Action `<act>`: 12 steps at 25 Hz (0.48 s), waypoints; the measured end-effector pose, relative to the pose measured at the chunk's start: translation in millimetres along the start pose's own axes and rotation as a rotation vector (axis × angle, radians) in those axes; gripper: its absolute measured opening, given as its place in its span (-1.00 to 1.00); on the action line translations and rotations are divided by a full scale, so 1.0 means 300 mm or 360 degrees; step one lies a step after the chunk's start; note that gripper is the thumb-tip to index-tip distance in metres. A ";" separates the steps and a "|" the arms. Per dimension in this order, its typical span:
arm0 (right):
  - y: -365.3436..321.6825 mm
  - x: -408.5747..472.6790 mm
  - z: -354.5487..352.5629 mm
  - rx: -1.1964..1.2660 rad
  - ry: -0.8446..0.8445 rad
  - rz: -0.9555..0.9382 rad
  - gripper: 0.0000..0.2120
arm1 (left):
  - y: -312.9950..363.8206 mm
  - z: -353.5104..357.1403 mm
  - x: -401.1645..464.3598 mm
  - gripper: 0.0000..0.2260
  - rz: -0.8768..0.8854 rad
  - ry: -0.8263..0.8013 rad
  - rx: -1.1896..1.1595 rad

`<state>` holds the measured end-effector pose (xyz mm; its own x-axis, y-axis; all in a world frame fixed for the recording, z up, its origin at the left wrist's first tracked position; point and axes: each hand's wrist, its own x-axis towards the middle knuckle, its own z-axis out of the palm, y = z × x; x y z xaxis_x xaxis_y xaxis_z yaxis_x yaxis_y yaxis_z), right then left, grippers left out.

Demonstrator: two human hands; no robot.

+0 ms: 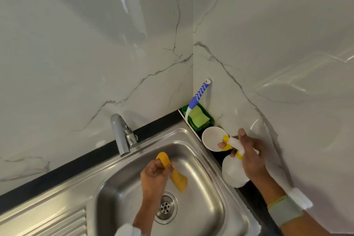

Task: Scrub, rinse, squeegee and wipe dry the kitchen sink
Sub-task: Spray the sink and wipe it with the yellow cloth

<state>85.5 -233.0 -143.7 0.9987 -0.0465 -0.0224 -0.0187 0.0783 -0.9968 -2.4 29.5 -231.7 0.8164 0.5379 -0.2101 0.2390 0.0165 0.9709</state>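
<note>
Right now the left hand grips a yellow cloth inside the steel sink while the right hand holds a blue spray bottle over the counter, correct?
Not quite: in the head view the spray bottle in the right hand is white with a yellow trigger, not blue. The left hand does grip the yellow cloth inside the steel sink.

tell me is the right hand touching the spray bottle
Touching. The head view shows the right hand wrapped round the neck of the spray bottle, a finger on its yellow trigger.

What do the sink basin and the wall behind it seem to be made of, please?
The silver rectangular sink basin looks like brushed stainless steel: grey metallic sheen, soft reflections. The pale grey-veined wall looks like polished marble or a marble-look panel; its glossy glare leaves that open.
</note>
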 end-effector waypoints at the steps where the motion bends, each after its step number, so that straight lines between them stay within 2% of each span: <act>1: 0.013 0.020 0.009 0.0004 -0.0024 -0.0026 -0.09 | 0.002 -0.014 -0.041 -0.78 -0.0048 0.0006 -0.0018; 4: 0.046 0.075 0.018 0.0119 0.0009 -0.0065 -0.14 | -0.017 -0.036 -0.142 -0.78 -0.0254 -0.0054 0.0055; 9: 0.100 0.101 0.007 0.0150 -0.0089 -0.0128 -0.31 | -0.029 -0.053 -0.250 -0.75 -0.0520 -0.0002 -0.0098; 12: 0.112 0.109 -0.008 0.0100 -0.0190 -0.0143 -0.22 | -0.007 -0.039 -0.247 -0.76 -0.0569 -0.0035 -0.0133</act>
<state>117.3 -234.2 -178.1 0.9949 0.0625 0.0797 0.0702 0.1412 -0.9875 -69.5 -0.4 -216.9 0.7004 0.4673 -0.5395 0.4682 0.2697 0.8414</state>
